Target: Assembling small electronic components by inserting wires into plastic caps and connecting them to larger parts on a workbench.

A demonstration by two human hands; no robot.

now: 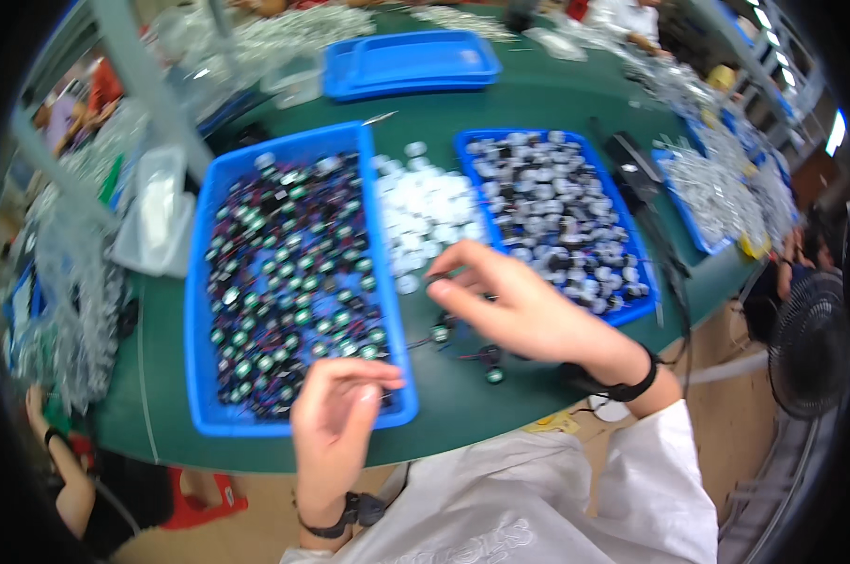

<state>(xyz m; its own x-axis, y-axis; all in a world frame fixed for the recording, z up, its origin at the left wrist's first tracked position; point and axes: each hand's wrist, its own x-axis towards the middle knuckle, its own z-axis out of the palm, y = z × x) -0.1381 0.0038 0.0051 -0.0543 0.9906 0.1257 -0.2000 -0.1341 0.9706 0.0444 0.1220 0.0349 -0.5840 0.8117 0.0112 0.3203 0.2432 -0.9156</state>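
My left hand (335, 418) is above the near right corner of a blue tray (197, 310), its fingers bent to the right and thumb apart; nothing shows in it. This tray holds many small round electronic parts (303, 282) with green faces and thin dark wires. Over the green table, my right hand (514, 305) pinches a small dark part (436, 278) between thumb and fingertips; its kind is mostly hidden. Below that hand lie two loose wired parts (492, 365). Just beyond it is a pile of white round caps (429, 211).
A second blue tray (646, 305) at right holds many white-capped parts. An empty blue tray (411, 85) lies at the back. A dark cable (664, 240) runs along the right side. Clear plastic containers (157, 216) stand at left; a fan (805, 343) is at far right. Other people sit around.
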